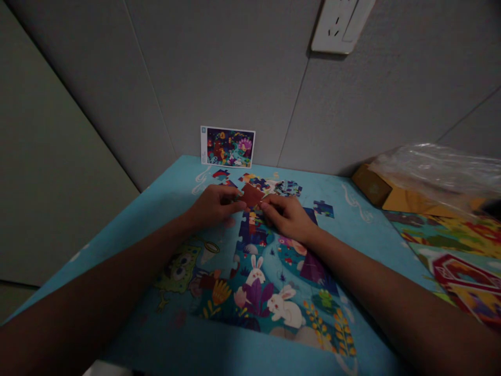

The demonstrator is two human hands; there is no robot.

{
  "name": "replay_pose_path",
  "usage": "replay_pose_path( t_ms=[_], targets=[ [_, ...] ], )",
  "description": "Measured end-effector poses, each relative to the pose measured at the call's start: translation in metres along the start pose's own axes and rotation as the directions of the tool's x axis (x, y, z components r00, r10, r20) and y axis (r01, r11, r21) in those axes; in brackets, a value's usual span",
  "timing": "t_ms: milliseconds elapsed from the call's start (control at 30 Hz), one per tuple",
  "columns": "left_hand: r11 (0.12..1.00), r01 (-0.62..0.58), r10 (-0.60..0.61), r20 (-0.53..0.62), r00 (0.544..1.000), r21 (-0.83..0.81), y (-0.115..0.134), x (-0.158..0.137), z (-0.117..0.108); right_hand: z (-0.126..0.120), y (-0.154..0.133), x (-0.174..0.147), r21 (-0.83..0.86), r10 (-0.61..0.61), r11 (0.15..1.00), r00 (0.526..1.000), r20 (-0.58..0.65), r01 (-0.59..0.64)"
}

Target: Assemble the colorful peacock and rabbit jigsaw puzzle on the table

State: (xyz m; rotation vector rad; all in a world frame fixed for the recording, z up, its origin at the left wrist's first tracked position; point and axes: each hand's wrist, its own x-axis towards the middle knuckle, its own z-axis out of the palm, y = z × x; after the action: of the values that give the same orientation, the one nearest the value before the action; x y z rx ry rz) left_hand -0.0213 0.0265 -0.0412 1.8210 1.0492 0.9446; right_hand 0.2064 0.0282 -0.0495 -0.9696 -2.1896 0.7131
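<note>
A brown jigsaw puzzle piece (251, 195) is held up between my two hands, over the far part of the puzzle. My left hand (215, 205) pinches its left side with thumb and fingers. On the right side, the fingertips of my right hand (287, 215) are closed at its edge. Below lies the partly joined puzzle (270, 277), with white rabbits, plants and a blue stream. Several loose pieces (289, 187) sit in a pile just beyond my hands. A dark blue piece (324, 208) lies apart to the right, and others (221, 175) lie at the back left.
A picture card (228, 147) leans against the grey wall (235, 68) at the back of the blue table (156, 196). To the right are a clear plastic bag (438, 167), a yellow-brown box (371, 187) and colourful printed sheets (462, 261). A socket (340, 26) is on the wall.
</note>
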Motion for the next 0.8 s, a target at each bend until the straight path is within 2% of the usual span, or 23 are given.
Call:
replay_pose_path(
  t_ms=[133,267,333,800],
  targets=[
    [1.000,0.024,-0.023,0.044,0.999,-0.017,0.0032,-0.0002,0.0005,-0.0008,0.0013,-0.0012,-0.041,-0.012,0.999,1.000,-0.011,0.011],
    [0.998,-0.063,0.064,-0.065,0.996,0.015,0.0068,0.0029,-0.0007,-0.0012,0.0023,-0.0015,-0.041,-0.006,0.999,1.000,0.019,0.007],
    [0.996,-0.084,0.085,-0.080,0.993,0.019,0.0070,0.0043,-0.0016,-0.0010,0.0019,-0.0013,-0.033,-0.003,0.999,1.000,0.028,0.004],
    [0.994,0.022,-0.016,0.056,0.998,-0.112,0.0052,0.0012,-0.0052,-0.0009,0.0008,-0.0020,-0.007,-0.023,1.000,0.998,0.052,0.023]
  ],
)
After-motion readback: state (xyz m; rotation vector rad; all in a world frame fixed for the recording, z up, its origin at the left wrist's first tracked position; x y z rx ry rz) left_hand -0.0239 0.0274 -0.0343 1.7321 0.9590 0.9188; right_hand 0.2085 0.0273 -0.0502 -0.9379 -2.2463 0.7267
